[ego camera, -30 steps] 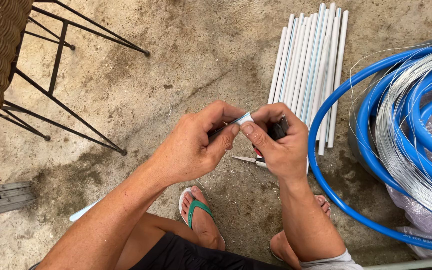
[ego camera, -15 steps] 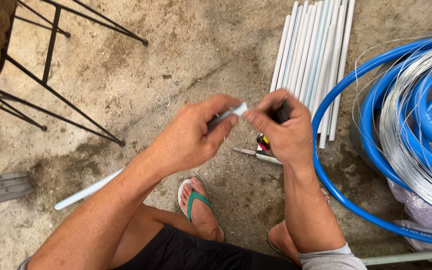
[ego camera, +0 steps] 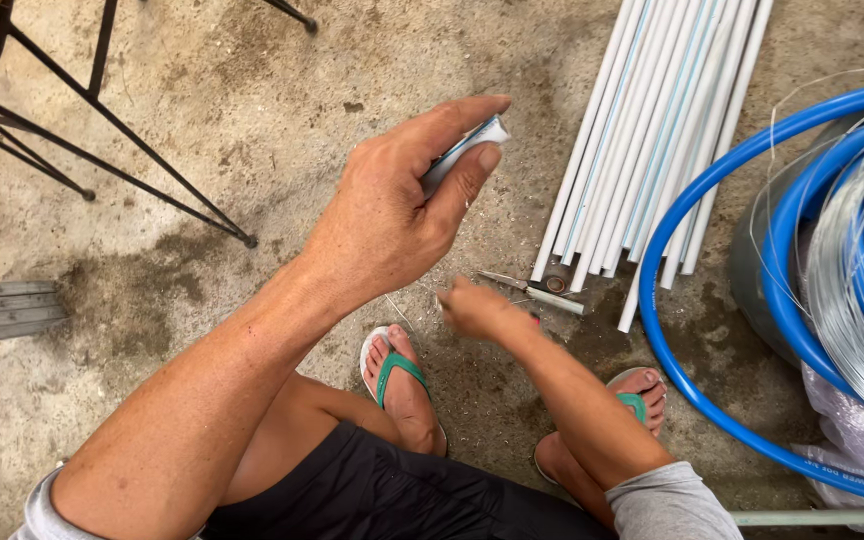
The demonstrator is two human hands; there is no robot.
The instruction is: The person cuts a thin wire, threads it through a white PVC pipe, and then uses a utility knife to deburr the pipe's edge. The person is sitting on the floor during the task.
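Note:
My left hand (ego camera: 392, 200) is raised close to the camera and grips a short white pipe piece (ego camera: 472, 140) between thumb and fingers. My right hand (ego camera: 477, 310) is down low near the concrete floor, blurred, with its fingers curled. What it holds, if anything, is not clear. Just right of it on the floor lie a short white pipe offcut (ego camera: 555, 298) and a thin metal tool (ego camera: 502, 280). My feet in green-strapped sandals (ego camera: 400, 368) are below the hands.
A bundle of long white pipes (ego camera: 652, 140) lies on the floor at upper right. A blue hose coil (ego camera: 697, 200) with a coil of silver wire (ego camera: 852, 290) is at the right. Black metal stand legs (ego camera: 102, 170) cross the upper left.
My hands have come apart. The left hand kept the white pipe piece and rose toward the camera. The right hand dropped to the floor near the offcut.

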